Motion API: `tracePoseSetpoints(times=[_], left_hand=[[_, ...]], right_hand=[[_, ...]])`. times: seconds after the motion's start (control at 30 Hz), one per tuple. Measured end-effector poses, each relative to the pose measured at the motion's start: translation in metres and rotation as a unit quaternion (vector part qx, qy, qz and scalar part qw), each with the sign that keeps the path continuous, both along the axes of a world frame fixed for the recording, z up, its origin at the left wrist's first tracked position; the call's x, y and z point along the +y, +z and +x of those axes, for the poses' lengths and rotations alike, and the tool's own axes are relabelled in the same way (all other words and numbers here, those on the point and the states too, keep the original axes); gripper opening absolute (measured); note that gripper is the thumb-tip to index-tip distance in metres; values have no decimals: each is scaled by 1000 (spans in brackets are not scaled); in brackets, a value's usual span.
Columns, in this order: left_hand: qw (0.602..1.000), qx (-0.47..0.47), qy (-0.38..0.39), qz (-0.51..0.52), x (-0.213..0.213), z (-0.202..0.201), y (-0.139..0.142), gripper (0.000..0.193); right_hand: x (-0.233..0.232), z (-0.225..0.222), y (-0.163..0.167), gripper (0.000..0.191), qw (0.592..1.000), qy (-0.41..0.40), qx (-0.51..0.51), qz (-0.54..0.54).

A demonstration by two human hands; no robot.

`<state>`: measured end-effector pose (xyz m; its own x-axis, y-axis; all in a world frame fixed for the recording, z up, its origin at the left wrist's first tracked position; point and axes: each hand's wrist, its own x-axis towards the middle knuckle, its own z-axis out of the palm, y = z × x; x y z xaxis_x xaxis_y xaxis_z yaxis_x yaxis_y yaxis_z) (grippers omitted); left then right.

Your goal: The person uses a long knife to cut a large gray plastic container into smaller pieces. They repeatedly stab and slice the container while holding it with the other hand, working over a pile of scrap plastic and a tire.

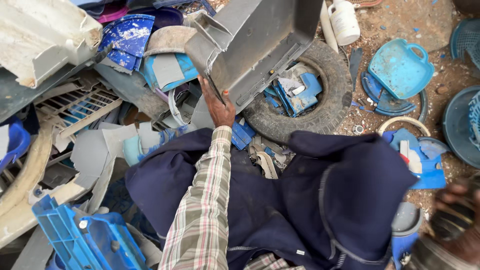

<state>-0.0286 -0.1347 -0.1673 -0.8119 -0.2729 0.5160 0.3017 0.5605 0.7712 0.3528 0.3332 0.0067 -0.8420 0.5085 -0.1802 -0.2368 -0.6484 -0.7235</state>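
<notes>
Grey plastic panel (260, 40) — left hand (218, 106) grips it; right perhaps blurred.

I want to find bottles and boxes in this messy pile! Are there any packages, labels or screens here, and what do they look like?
White plastic bottle: lying on the dirt at the top, beside the old tyre; rounded, white, cap end pointing up-left, with a pale label on its side.
No signs or screens show; the rest is broken blue and grey plastic scrap.
</notes>
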Motion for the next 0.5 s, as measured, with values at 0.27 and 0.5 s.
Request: tracePoseSetpoints(times=[0.27, 0.5], left_hand=[[1000, -15, -17, -4, -21, -1, 15, 85], [1000, -11, 0, -24, -14, -1, 10, 83]], right_hand=[[-122, -65, 41, 50, 966, 215, -69, 130], [-236, -99, -59, 28, 865, 211, -276, 361]])
